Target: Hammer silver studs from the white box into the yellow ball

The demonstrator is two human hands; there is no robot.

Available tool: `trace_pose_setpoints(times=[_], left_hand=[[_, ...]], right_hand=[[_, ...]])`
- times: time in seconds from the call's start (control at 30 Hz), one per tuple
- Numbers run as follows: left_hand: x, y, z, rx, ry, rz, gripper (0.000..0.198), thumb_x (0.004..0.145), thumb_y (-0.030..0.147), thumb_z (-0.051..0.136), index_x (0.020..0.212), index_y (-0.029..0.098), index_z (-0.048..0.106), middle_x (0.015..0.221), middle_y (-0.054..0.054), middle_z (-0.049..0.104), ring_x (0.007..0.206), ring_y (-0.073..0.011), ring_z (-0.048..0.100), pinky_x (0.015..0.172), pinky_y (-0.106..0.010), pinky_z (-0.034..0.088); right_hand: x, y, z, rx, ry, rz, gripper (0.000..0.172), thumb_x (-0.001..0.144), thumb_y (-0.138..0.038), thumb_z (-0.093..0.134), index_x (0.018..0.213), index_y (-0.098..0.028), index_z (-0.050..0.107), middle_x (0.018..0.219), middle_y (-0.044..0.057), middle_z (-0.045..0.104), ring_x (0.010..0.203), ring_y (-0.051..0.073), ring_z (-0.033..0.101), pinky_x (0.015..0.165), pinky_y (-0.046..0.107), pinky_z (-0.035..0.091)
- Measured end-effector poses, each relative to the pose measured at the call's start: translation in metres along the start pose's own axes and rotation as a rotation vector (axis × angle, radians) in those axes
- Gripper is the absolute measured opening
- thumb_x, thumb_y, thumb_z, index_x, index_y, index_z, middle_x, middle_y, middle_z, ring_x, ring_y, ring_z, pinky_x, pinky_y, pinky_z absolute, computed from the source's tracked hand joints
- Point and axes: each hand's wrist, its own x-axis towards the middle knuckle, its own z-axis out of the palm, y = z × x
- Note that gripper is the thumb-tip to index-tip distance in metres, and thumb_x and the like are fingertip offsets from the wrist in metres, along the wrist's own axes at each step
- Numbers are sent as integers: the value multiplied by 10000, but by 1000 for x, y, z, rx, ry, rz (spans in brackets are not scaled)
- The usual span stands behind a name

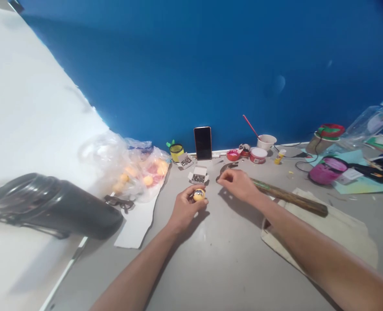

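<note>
Holding the painted yellow ball in the curled fingertips of your left hand, you are hovering your right hand just right of it, fingers pinched together; whether they are gripping anything, I cannot tell.

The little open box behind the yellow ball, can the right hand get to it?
Probably yes. The right hand is close beside the little open box, with only bare table between them. The left hand, holding the yellow ball, sits in front of the box, not across that path.
</note>
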Motion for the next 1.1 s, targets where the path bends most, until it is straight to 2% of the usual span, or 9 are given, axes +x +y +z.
trace_pose_setpoints(times=[0.07,0.1,0.23,0.4,0.57,0.7,0.8,0.93,1.1], left_hand=[[0,1,-1,-37,-3,0,457,649,231,791,1101,196,731,765,21,624,594,-84,524,577,-232,456],[1,2,-1,-47,0,5,469,658,238,791,1120,196,723,751,24,614,593,-86,525,579,-234,451],[2,3,-3,-56,54,28,507,681,272,793,1173,203,688,871,-8,668,603,-90,552,604,-258,464],[8,-2,-6,-64,107,35,404,677,294,806,1044,178,684,872,-18,690,585,-81,534,596,-256,438],[12,-9,-8,-78,142,28,387,668,280,808,1005,154,668,725,10,651,575,-89,533,610,-258,441],[14,-14,-9,-92,127,45,402,671,273,811,1020,151,654,710,15,652,574,-89,536,601,-253,442],[14,-15,-9,-115,108,63,410,669,286,828,1019,153,662,726,17,653,576,-86,533,594,-249,445],[13,-15,-9,-106,80,78,384,678,300,843,990,156,672,739,20,648,594,-85,545,618,-254,467],[14,-16,-10,-103,108,66,422,651,303,859,999,167,663,765,16,665,593,-91,559,598,-253,464]], right_hand=[[6,10,-12,-423,117,-45,187,903,-345,670,973,-178,718,1054,125,743,989,263,657,765,328,468],[8,15,-16,-583,122,-46,252,899,-376,689,1030,-162,716,1114,159,722,1075,306,636,788,348,469],[14,31,-22,-840,6,18,354,925,-438,669,1092,-129,714,1141,199,688,1142,353,602,808,374,469],[18,37,-21,-809,-20,63,318,970,-373,587,1107,-109,699,1149,223,694,1128,336,631,789,357,465],[12,19,-33,-745,49,88,319,961,-371,581,1167,-131,617,973,170,746,898,318,710,702,344,417],[-3,-9,-35,-658,221,-65,308,952,-397,600,1179,-191,569,872,102,753,760,274,691,633,311,337],[-15,-24,-22,-544,240,-217,237,936,-373,629,1102,-211,581,869,76,760,749,247,682,614,295,307],[-22,-27,-6,-512,208,-371,137,940,-324,617,1019,-212,605,818,51,754,708,223,666,600,301,283],[-19,-23,-12,-505,373,-419,163,947,-341,608,1006,-190,623,857,103,756,775,244,665,645,308,326]])
